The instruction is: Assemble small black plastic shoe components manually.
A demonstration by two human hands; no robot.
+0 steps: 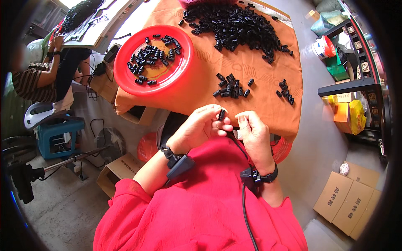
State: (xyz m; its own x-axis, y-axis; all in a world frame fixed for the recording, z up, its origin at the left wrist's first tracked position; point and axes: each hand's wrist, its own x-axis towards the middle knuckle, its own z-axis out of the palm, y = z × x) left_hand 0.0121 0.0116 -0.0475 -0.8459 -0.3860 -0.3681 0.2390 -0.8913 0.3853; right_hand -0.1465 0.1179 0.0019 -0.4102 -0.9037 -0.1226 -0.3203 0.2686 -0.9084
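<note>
Between the thumb and fingers of my left hand (pixel 198 129) is a small black ribbed plastic piece (pixel 222 114), held just off the table's near edge. Close by on its right, my right hand (pixel 257 141) has thumb and forefinger pinched together. A pale scrap shows below those fingertips, but what they grip is too small to tell. Beyond my hands, a small cluster of similar black pieces (pixel 231 87) lies on the orange cloth (pixel 188 100). A smaller group (pixel 286 93) sits to the right. Several more lie in a red round tray (pixel 121 69) at the left.
A large heap of black pieces (pixel 234 29) covers the table's far side. Dark shelving (pixel 347 88) stands on the right, with cardboard boxes (pixel 347 201) on the floor below. A blue stool (pixel 58 136) is at the left, near a seated person (pixel 37 79) at another table.
</note>
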